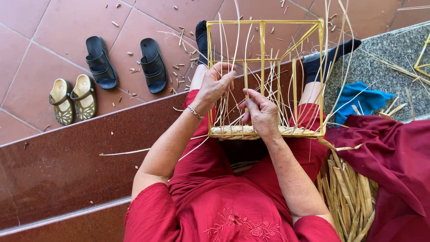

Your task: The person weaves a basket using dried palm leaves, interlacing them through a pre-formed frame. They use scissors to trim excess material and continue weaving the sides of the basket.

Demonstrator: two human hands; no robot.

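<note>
A square yellow cane frame (264, 22) rests on my lap, with thin upright straw strands rising from a woven band (233, 131) along its near edge. My left hand (215, 85) grips several upright strands near the frame's left side. Inside the frame, my right hand (262, 114) pinches a thin strand just above the woven band. I wear a red dress and black socks.
Black sandals (152, 65) and small olive shoes (74, 98) lie on the red tiled floor at left. A bundle of flat straw strips (349, 197) lies at my right, beside dark red cloth (394, 152) and a blue cloth (358, 101). Straw scraps litter the tiles.
</note>
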